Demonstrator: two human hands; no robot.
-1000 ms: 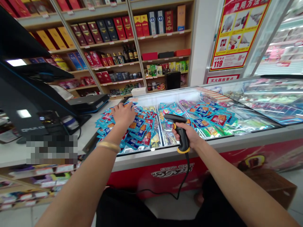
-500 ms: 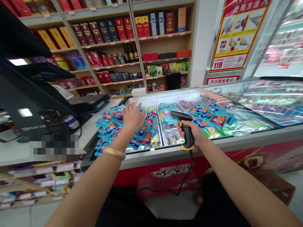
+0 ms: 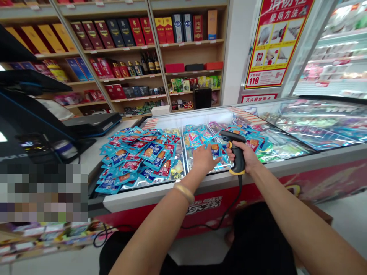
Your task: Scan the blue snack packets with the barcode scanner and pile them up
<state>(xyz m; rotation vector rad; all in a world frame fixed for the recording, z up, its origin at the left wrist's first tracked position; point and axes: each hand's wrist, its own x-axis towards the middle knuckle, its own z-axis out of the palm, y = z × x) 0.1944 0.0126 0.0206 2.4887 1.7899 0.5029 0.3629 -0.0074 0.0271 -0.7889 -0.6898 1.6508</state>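
My right hand [image 3: 249,156] grips a black and yellow barcode scanner [image 3: 237,158], its head tilted up to the left and its cable hanging down. Just left of it, my left hand [image 3: 203,159] is open, palm down, with fingers spread, a gold bangle at the wrist. Beyond its fingertips lies a blue snack packet [image 3: 215,149] on the glass; whether the fingers touch it I cannot tell. A large heap of blue and red snack packets [image 3: 133,154] covers the left end of the chest freezer [image 3: 151,194]. More such packets [image 3: 254,143] lie behind the scanner.
At the left stands a dark checkout machine [image 3: 17,114] on a counter [image 3: 94,152]. Shelves of boxed goods [image 3: 123,34] line the back wall. The scanner cable [image 3: 218,226] loops down before the freezer. Ice-cream goods show through the glass.
My left hand has moved right, from over the large heap to beside the scanner. My right hand still holds the scanner. The view has shifted a little.
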